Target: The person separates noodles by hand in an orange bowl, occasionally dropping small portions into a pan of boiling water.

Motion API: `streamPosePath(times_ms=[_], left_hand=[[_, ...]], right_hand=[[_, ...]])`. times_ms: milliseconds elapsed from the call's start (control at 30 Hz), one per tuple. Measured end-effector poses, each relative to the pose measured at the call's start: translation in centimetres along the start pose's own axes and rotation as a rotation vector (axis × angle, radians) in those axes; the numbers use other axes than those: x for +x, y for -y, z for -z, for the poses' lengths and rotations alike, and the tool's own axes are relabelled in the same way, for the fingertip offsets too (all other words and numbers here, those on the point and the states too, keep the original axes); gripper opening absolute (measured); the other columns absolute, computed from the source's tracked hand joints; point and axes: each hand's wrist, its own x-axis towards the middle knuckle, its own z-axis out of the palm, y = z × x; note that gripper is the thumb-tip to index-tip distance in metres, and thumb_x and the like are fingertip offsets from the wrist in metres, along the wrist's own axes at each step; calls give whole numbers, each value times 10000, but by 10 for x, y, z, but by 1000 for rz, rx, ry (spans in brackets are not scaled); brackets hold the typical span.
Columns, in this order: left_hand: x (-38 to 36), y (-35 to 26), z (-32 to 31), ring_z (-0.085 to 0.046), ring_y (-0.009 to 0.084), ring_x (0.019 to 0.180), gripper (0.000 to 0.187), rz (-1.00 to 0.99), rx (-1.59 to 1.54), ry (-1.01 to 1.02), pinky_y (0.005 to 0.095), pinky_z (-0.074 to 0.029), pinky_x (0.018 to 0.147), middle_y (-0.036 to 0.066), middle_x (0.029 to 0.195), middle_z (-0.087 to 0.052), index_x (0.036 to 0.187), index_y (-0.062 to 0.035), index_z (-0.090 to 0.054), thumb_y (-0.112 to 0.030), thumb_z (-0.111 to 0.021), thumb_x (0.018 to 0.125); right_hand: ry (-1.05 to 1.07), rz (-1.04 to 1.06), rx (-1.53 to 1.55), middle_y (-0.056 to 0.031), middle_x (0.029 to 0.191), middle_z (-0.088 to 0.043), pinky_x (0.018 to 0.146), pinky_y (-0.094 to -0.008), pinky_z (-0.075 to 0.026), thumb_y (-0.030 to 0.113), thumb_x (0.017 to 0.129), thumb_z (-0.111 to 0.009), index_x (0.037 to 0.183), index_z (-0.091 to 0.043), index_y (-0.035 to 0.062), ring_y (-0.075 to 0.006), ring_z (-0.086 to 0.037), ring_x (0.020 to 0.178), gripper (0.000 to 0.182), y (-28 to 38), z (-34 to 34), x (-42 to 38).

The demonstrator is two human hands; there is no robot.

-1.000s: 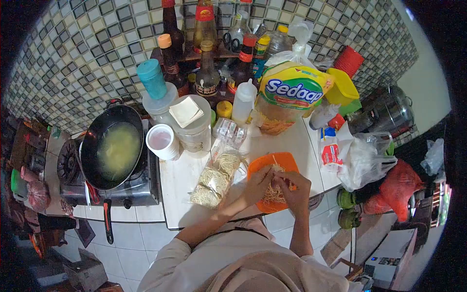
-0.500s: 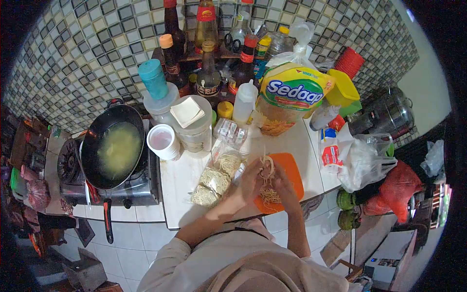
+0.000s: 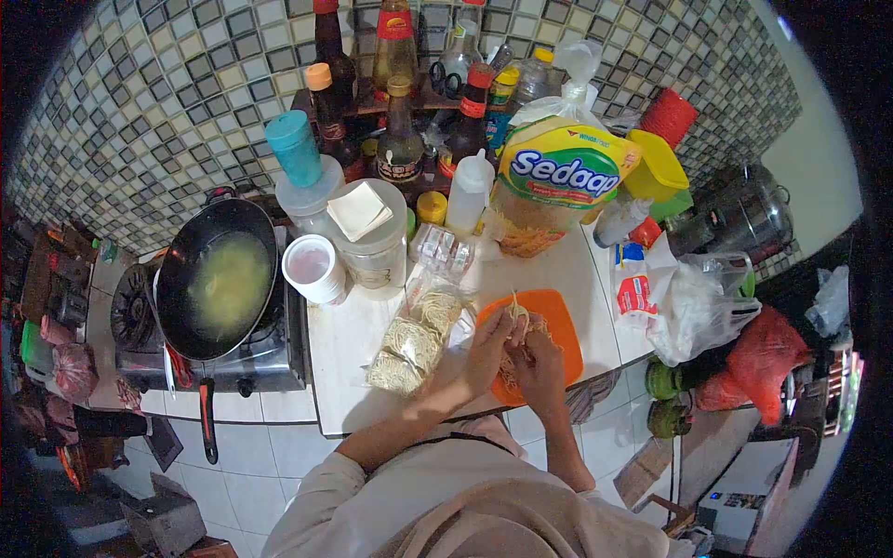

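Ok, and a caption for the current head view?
Left hand and right hand hold noodles over an orange tray, bagged noodles and a black pan to their left.

Pale, thin noodles (image 3: 518, 312), in a loose tangled clump, are held between the left hand (image 3: 490, 349) and right hand (image 3: 539, 367) above a rounded-corner orange plastic tray (image 3: 549, 302), which lies on the worktop (image 3: 588, 279) with further loose noodles inside, partly hidden.
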Motion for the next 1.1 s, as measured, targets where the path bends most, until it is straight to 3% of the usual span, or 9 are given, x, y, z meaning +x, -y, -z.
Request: streamPosePath(times_ms=[133, 233, 400, 433, 633, 733, 900, 1033, 1100], left_hand=[[-1, 1, 3, -345, 90, 668, 279, 85, -53, -70, 223, -294, 644, -23, 706, -373, 797, -78, -452, -330, -393, 899], [0, 7, 21, -362, 91, 685, 264, 114, 3, 91, 214, -292, 655, -18, 719, -388, 807, -70, -463, -310, -402, 898], [-4, -6, 26, -482, 173, 837, 337, -110, 928, 227, 308, -395, 764, 62, 900, -528, 978, 13, -508, -282, -359, 915], [-4, -4, 25, -482, 173, 837, 337, -111, 927, 221, 308, -395, 764, 62, 900, -528, 978, 13, -508, -282, -359, 915], [-9, 29, 10, -493, 167, 705, 236, -206, 540, 116, 289, -402, 648, 88, 784, -526, 952, 11, -481, -191, -365, 912], [-10, 33, 7, -436, 87, 634, 263, 52, 94, 29, 240, -373, 564, 22, 705, -476, 870, -8, -489, -244, -382, 913], [-14, 2, 18, -445, 76, 589, 264, 132, 144, -164, 211, -365, 500, 1, 695, -501, 808, -1, -534, -214, -409, 901], [-57, -63, 51, -528, 100, 615, 203, -526, 241, -506, 211, -424, 543, 45, 722, -587, 912, 22, -590, -130, -484, 831], [-72, -98, 102, -532, 130, 605, 168, -991, 536, -836, 249, -436, 548, 63, 691, -572, 703, 0, -580, -121, -517, 801]], right_hand=[[-132, 249, 101, -126, 715, -542, 604, -263, -410, 63, 804, -520, 844, -527, -13, -152, -498, 632, 86, 3, 15, 11], [6, 85, 331, -89, 670, -541, 603, -261, -410, 58, 810, -499, 862, -529, -23, -143, -498, 628, 101, 1, 26, 12], [139, -48, 163, -120, 739, -562, 626, -306, -426, 84, 807, -504, 890, -552, -16, -211, -538, 685, 139, -8, 43, 16], [193, -146, 72, -179, 802, -585, 663, -353, -444, 117, 809, -504, 900, -563, -10, -290, -585, 745, 166, -7, 46, 17], [-55, 37, -53, -171, 748, -580, 564, -335, -442, 134, 800, -531, 837, -568, -12, -271, -582, 639, 155, 4, 41, 14], [49, -61, -28, -168, 771, -578, 577, -345, -447, 149, 805, -538, 859, -568, -1, -275, -580, 657, 162, 22, 44, 8], [20, 163, 26, -110, 759, -596, 555, -323, -432, 162, 794, -572, 860, -593, 19, -224, -549, 602, 159, 24, 41, 4], [31, 76, 80, -97, 741, -587, 551, -307, -422, 140, 783, -585, 860, -603, 22, -196, -524, 587, 142, 27, 43, 12], [-24, 129, 88, -99, 730, -578, 557, -297, -419, 121, 778, -582, 851, -606, 11, -181, -515, 593, 134, 16, 42, 14]])
